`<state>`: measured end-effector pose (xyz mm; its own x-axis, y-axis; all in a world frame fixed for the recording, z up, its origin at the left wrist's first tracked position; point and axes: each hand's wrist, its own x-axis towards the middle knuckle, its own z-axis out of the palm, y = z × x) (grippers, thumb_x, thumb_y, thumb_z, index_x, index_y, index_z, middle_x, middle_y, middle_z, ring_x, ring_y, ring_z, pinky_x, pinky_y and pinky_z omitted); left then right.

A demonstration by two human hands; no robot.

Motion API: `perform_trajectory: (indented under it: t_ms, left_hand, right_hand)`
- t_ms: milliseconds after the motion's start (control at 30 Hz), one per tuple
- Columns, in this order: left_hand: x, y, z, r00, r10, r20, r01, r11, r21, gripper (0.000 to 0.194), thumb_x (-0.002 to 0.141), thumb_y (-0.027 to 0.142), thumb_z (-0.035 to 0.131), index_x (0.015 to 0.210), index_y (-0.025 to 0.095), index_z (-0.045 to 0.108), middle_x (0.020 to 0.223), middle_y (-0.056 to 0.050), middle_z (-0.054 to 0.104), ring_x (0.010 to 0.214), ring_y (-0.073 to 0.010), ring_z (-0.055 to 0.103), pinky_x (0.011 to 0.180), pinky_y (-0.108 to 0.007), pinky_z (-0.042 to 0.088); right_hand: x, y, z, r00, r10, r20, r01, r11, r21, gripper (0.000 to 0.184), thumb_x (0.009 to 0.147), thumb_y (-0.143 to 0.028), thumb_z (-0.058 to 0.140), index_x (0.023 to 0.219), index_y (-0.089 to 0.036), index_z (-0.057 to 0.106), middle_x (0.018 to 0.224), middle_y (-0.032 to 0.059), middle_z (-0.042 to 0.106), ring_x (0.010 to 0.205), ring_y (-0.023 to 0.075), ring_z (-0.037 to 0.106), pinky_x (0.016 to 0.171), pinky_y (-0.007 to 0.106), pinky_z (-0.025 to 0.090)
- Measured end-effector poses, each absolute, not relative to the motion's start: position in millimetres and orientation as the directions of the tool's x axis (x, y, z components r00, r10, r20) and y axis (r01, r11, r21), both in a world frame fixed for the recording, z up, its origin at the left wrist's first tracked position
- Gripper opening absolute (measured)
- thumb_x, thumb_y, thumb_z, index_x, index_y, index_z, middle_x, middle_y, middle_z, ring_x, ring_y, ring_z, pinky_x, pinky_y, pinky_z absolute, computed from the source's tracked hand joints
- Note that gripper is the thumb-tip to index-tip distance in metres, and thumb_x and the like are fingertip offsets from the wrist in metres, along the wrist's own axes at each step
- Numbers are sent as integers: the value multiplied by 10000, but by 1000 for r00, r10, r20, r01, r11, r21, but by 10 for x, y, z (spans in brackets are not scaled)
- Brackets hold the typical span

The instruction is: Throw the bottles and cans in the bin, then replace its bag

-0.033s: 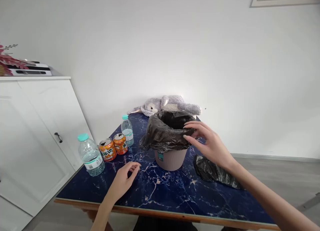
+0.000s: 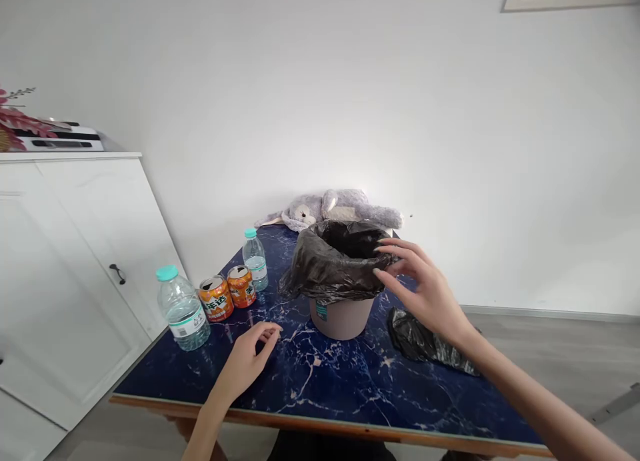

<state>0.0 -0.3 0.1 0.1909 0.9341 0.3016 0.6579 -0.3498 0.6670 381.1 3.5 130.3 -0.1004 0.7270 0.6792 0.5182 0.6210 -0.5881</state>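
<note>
Well to the left of both hands we saw a white cabinet (image 2: 75, 268). Nearer, beyond our left hand and to its left, stood the larger bottle (image 2: 184, 314), its turquoise cap on; its label carried Chinese characters too small for us to read surely. Next to it came the first orange can (image 2: 216, 300), on which we made out what looked like 年达, then the second orange can (image 2: 241, 288), where 美 seemed to show. Behind these, the smaller bottle (image 2: 255, 261) was capped too, its print illegible to us.

Our left hand (image 2: 247, 354) lay at the blue table (image 2: 320, 394), loosely curled around nothing, near the cans but apart from them.

Between our hands and farther out stood the grey bin (image 2: 343, 321), with a teal sticker (image 2: 321, 311) whose writing we could not read. The black bag (image 2: 330, 274) already lined it and hung over its rim, mouth open; we judged the lining largely done, with only the loose, crumpled edge left unsettled. A plush toy (image 2: 345, 206) lay behind.

Our right hand (image 2: 425, 291) was at the bag's right edge, thumb outside and fingers over the opening, spread apart; whether they pinched the film we could not tell. Just below that hand, a second black bag (image 2: 420, 338) lay crumpled.
</note>
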Motion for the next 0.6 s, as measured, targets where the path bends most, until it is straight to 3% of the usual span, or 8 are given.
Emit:
perform_trajectory:
  t_ms: [67, 133, 200, 300, 367, 467, 533, 600]
  left_hand:
    - [3, -12, 14, 191, 935, 299, 661, -348, 665, 368, 1059, 563, 511, 1137, 279, 732, 1120, -57, 787, 996, -255, 739, 924, -369, 586]
    - [13, -26, 38, 192, 935, 297, 664, -347, 663, 364, 1062, 556, 512, 1135, 278, 734, 1114, -56, 789, 994, -256, 740, 912, -365, 587]
    - [34, -55, 65, 189, 929, 318, 664, -360, 656, 340, 1067, 532, 518, 1126, 278, 736, 1081, -46, 793, 962, -244, 744, 882, -349, 586]
    - [70, -145, 117, 146, 870, 471, 671, -437, 599, 274, 1079, 454, 527, 1120, 270, 725, 990, -34, 783, 876, -218, 737, 820, -325, 577]
    - [71, -228, 192, 43, 734, 678, 729, -487, 481, 206, 1075, 368, 547, 1128, 257, 712, 944, -41, 757, 837, -215, 714, 801, -336, 562]
    - [-16, -331, 441, -101, 348, 932, 888, -391, 242, 116, 1032, 243, 606, 1107, 238, 695, 940, -73, 728, 891, -255, 691, 888, -429, 533]
    - [-143, -346, 699, -141, 150, 979, 956, -237, 174, 107, 996, 233, 657, 1099, 223, 685, 1028, -122, 715, 1049, -325, 679, 1003, -545, 485]
    - [-313, -300, 979, -171, 102, 980, 975, -122, 183, 216, 970, 293, 700, 1166, 207, 670, 1221, -191, 665, 1245, -401, 613, 1090, -640, 416]
  right_hand:
    - [3872, -72, 1008, 86, 724, 685, 460, 581, -671, 351, 1043, -502, 603, 1316, -285, 642, 1284, 128, 667, 888, 223, 722, 892, 425, 601]
    - [3932, -194, 621, 188, 780, 597, 399, 494, -772, 336, 1036, -528, 609, 1259, -277, 618, 1082, 88, 704, 843, 226, 713, 791, 385, 595]
    - [3972, -323, 207, 188, 868, 460, 322, 388, -863, 314, 1042, -554, 592, 1167, -268, 608, 860, 31, 684, 756, 211, 689, 711, 341, 563]
    - [3991, -500, -278, 13, 956, 292, 219, 282, -934, 352, 1059, -583, 538, 1141, -248, 610, 832, 20, 688, 672, 179, 642, 669, 316, 538]
    - [3993, -575, -440, -112, 973, 204, 204, 223, -953, 358, 1058, -578, 547, 1152, -241, 624, 832, 18, 691, 695, 179, 644, 701, 312, 536]
    - [4007, -602, -490, -192, 970, 149, 182, 184, -966, 379, 1055, -584, 548, 1170, -236, 644, 864, 24, 696, 735, 183, 650, 736, 311, 533]
    - [4021, -582, -477, -197, 971, 137, 177, 173, -969, 401, 1046, -602, 550, 1161, -233, 660, 880, 31, 700, 747, 187, 650, 732, 307, 531]
    - [4031, -561, -474, -191, 973, 127, 190, 164, -968, 414, 1034, -613, 564, 1161, -234, 672, 900, 39, 710, 769, 194, 654, 737, 306, 532]
